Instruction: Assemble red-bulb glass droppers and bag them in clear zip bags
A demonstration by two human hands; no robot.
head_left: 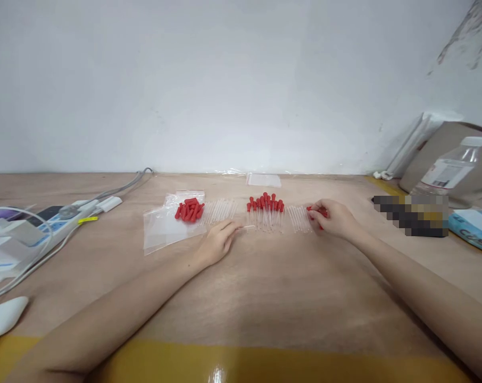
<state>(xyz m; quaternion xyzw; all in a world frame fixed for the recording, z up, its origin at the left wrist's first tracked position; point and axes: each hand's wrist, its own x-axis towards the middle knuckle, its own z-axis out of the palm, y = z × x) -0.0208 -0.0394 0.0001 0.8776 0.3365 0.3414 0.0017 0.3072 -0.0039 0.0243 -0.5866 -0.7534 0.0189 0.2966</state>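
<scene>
Left grip [217, 242] pinches a thin clear tube [248, 227].

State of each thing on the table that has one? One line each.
Left hand: closed on a clear tube
Right hand: at right-hand red bulbs, grip unclear
Left-hand red bulbs: heaped on plastic bags
Middle tubes: bulb-topped
Left-hand tubes: side by side, bare
Right-hand tubes: side by side, bare
Bottle: capped
Power strip: plugs in
</scene>
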